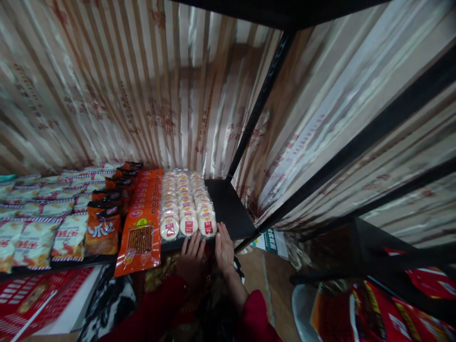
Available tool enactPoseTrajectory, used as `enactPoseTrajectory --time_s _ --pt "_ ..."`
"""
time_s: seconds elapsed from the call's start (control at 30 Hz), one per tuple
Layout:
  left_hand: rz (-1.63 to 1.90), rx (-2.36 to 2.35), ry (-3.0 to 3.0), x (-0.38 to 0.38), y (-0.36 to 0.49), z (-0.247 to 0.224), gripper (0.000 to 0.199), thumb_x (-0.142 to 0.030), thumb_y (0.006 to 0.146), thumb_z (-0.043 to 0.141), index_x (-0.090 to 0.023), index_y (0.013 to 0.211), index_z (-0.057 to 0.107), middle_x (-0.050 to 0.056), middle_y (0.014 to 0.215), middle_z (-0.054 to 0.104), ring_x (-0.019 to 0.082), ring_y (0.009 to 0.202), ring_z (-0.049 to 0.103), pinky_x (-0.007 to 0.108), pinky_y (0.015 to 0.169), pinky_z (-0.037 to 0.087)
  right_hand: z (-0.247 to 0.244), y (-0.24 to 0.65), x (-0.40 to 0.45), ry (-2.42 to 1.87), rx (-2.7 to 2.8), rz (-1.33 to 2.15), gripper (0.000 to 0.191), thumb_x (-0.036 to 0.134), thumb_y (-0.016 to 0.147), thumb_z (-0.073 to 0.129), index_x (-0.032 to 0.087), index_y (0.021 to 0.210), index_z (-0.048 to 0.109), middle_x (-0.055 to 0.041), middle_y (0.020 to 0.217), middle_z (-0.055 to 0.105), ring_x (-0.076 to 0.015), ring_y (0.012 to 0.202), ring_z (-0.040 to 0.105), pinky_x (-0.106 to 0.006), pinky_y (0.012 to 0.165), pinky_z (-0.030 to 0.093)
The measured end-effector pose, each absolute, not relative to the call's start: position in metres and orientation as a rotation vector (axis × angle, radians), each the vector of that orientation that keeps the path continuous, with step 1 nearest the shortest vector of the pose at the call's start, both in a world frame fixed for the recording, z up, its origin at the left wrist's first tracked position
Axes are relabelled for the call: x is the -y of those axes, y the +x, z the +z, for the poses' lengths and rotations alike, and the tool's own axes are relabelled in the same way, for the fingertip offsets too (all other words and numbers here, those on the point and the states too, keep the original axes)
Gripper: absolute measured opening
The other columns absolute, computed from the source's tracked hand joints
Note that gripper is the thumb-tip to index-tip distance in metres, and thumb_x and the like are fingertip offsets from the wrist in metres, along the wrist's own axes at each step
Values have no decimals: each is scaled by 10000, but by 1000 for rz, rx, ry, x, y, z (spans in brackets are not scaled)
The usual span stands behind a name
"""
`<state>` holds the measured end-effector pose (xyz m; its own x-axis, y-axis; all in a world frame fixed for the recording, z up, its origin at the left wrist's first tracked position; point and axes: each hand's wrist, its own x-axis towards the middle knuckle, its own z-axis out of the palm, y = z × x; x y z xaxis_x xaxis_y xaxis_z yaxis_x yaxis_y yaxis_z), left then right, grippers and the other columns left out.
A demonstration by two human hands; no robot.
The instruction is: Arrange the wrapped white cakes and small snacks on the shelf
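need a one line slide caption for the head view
Left hand at the front, right hand at the corner of wrapped white snacks in rows on a black shelf.

At eight o'clock, the left edge is cutting off a red basket (66, 285); at four, red packets (390, 313) are running out of view; at seven, small print on the white snacks (188, 226) is defying reading.

The left hand (192, 260) had its fingers spread at the near edge of the wrapped white crackers (188, 204); the right hand (224, 248) extended its fingers at their near right corner. Left of them on the black shelf (233, 216) lay orange packs (147, 204), then pale snack bags (38, 242). Striped sheeting (142, 90) hung on the far side.
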<state>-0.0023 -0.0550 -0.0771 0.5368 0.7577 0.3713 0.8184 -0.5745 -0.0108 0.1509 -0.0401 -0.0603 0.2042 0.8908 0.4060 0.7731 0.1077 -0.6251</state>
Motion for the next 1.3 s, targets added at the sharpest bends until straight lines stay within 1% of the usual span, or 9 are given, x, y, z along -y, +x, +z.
enactPoseTrajectory --time_s 0.23,0.33,0.5,0.73,0.87,1.0,1.13,1.2,1.3 --pt "-633 1395 -2465 56 -11 -93 504 -327 865 357 -160 1333 441 122 1392 437 246 1305 366 459 1070 260 -68 143 36 -1699 1675 97 539 359 956 182 74 1308 473 -166 1354 477 -240 1310 368 -467 1052 345" --pt "-656 1371 -2454 56 -14 -93 518 -320 857 358 -157 1344 427 119 1402 424 244 1305 366 455 1076 248 -68 141 38 -1690 1666 65 518 357 955 206 94 1323 458 -158 1391 433 -245 1333 329 -473 1051 343" --pt "-694 1316 -2420 62 -14 -91 480 -320 862 356 -132 1279 502 139 1367 464 269 1273 410 457 1031 320 -62 127 55 -1607 1587 10 467 313 950 244 116 1324 444 -155 1397 423 -237 1324 339 -483 1036 354" --pt "-721 1139 -2563 83 -14 -125 452 -118 837 305 -59 1242 499 157 1258 563 252 1211 480 385 976 402 -70 91 95 -1392 1583 44 302 239 922 329 153 1069 578 -115 1058 630 -192 1042 557 -397 904 463" --pt "-682 1158 -2743 101 -31 -144 528 -73 794 306 -60 1307 432 143 1325 508 230 1235 454 357 973 423 -80 75 116 -1437 1626 99 311 229 921 298 167 995 593 -99 988 630 -184 981 562 -373 880 466" --pt "-540 1447 -2774 122 -52 -143 502 -86 791 336 -84 1264 505 158 1332 496 216 1201 500 315 944 461 -85 62 129 -1624 1684 237 311 241 899 303 187 955 604 -98 972 625 -201 974 559 -376 898 460" --pt "-477 1723 -2774 140 -65 -133 440 -111 784 382 -115 1174 585 156 1378 442 216 1178 523 313 901 490 -85 50 136 -1734 1705 372 288 179 839 331 187 931 604 -93 949 625 -199 944 582 -344 878 476" --pt "-479 1771 -2782 147 -69 -128 442 -92 765 380 -101 1151 595 155 1406 404 203 1196 507 309 926 470 -84 46 138 -1761 1743 423 295 140 810 348 187 937 610 -89 973 629 -189 955 592 -318 880 475" --pt "-431 1806 -2803 156 -75 -123 483 -52 724 358 -86 1145 592 166 1411 394 167 1115 570 262 865 490 -83 42 143 -1878 1845 473 306 102 787 384 166 952 633 -110 1063 629 -189 1005 595 -297 903 459"
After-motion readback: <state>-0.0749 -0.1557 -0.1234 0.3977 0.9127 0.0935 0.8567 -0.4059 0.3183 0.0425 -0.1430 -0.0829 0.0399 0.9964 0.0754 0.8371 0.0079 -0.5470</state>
